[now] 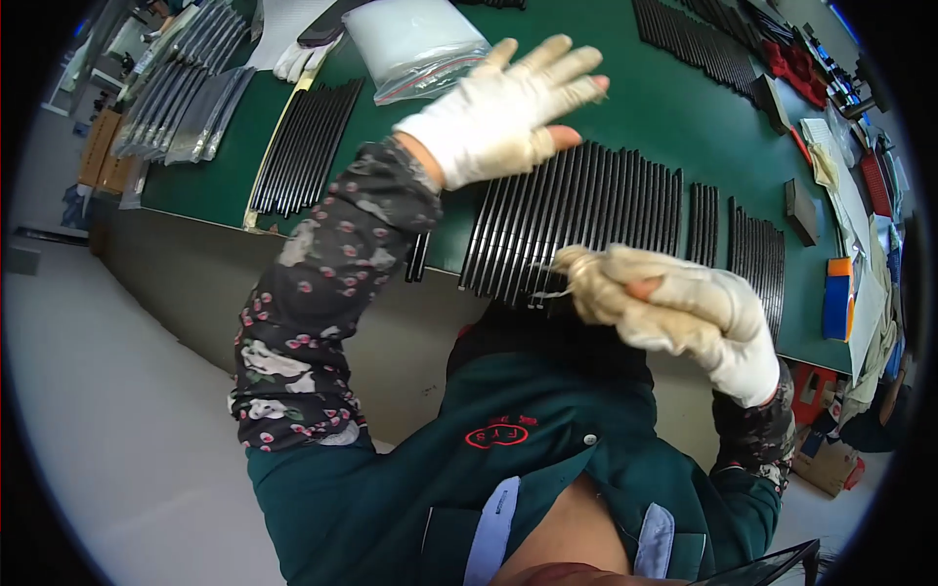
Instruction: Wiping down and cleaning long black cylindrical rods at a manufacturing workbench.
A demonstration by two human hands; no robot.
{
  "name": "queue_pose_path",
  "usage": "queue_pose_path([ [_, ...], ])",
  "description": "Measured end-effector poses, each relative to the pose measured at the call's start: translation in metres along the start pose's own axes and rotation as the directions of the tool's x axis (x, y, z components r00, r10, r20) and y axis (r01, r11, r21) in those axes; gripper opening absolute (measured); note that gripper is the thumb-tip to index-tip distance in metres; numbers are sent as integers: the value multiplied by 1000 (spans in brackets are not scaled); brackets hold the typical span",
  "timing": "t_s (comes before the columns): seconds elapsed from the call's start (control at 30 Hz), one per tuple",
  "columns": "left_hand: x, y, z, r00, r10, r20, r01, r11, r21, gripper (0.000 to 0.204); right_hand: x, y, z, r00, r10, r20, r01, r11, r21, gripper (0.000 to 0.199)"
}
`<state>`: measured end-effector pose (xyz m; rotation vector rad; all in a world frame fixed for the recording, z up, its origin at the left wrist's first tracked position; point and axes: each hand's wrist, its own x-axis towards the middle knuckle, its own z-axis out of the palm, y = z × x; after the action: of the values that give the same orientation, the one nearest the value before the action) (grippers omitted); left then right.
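My left hand (503, 112), in a white glove with bare fingertips showing, is spread flat over the far left end of a wide row of black rods (576, 210). Nothing is in its fingers. My right hand (694, 308), gloved too, is closed round a wadded beige rag (591, 283) with loose threads. It hovers over the near right part of the same row; the rag hides some rod ends. The rods lie side by side, their near ends at the table's front edge.
Smaller rod groups lie to the right (757, 259) and left (308, 146) on the green table (606, 107). Bagged rods (186, 117) are stacked at far left. A clear zip bag (415, 44) lies beyond my left hand. At right are a grey block (800, 212) and a blue-orange block (837, 301).
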<state>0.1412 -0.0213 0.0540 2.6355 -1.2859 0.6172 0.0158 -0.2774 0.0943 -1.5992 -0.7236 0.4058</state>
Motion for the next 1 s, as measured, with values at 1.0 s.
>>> queue_pose_path([
  [1.0, -25, -8, 42, 963, -74, 261, 102, 990, -94, 49, 59, 34, 67, 758, -199, 621, 550, 707, -445, 33],
])
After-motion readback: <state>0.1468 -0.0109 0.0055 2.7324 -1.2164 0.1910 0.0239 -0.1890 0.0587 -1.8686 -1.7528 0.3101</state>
